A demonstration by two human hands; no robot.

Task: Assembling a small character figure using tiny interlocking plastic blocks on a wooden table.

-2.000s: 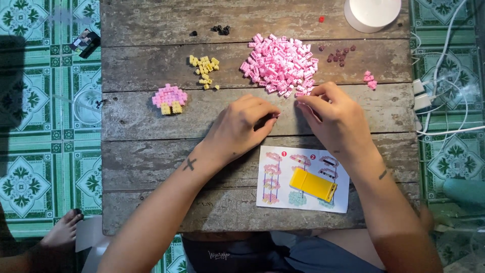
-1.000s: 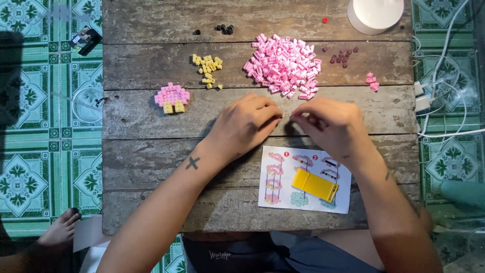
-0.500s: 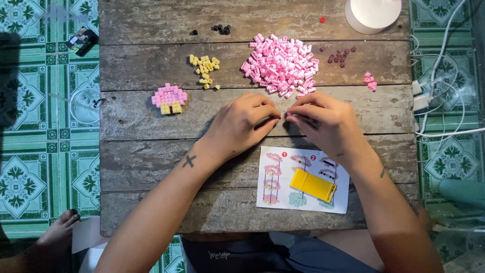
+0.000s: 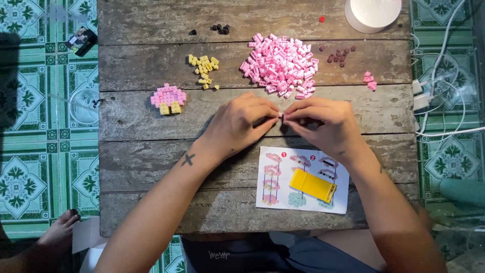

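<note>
- Nearest the person, an instruction sheet (image 4: 302,180) lies flat on the worktop (image 4: 151,151), with a yellow tool (image 4: 313,185) resting on top of it.
- Just beyond the sheet, the left hand (image 4: 237,124) and right hand (image 4: 323,124) meet fingertip to fingertip, both curled and pinching a tiny pink piece (image 4: 281,116) between them, just above the wood.
- Judging by the grip, the step in hand is joining small bricks; whether one piece or two is held is too small to tell.
- The next move looks to call for steady, aligned pressure, since the piece is tiny and could slip from the fingertips.
- Left of the hands, well apart, sits a finished pink-and-yellow model (image 4: 168,98).
- Farther on, the pink pile (image 4: 280,64) lies just beyond the fingertips, with a small yellow pile (image 4: 204,68) to its left.
- Right of the pink pile are scattered dark red bits (image 4: 339,55) and a few pink bricks (image 4: 370,81).
- At the far edge lie black bits (image 4: 220,29) and a white round object (image 4: 373,14).
</note>
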